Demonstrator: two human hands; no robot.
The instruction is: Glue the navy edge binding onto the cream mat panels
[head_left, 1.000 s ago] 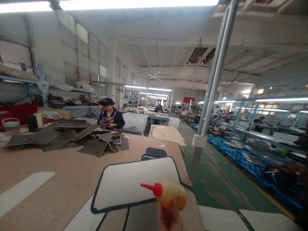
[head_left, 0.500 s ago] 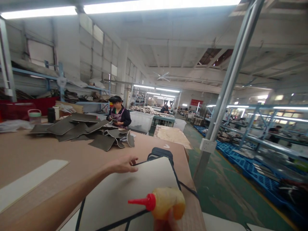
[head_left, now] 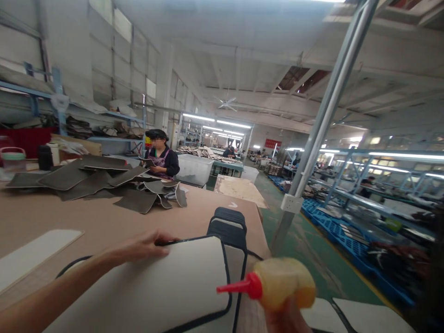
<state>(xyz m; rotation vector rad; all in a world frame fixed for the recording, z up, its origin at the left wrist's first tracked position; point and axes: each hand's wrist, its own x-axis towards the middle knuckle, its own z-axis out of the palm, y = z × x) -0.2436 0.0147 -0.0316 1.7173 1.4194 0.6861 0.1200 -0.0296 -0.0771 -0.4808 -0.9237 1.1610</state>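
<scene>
Brown worktop (head_left: 104,217) carried a white mat (head_left: 166,286); left hand (head_left: 145,247) pressed its edge (grip open, flat), right hand (head_left: 289,321) wrapped 1 glue bottle (head_left: 284,286). Gluing seemed pending: nozzle (head_left: 236,287) needed lowering onto that edge.

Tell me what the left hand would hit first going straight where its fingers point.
The left hand rests on the white mat at its far edge, fingers pointing right. Straight on, it would likely first meet the stack of mats past the corner, though depth is unclear.

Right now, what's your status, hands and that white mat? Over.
Left hand on far edge of white mat. Right hand gripping glue bottle, red nozzle pointing left toward mat. Nothing between them.
</scene>
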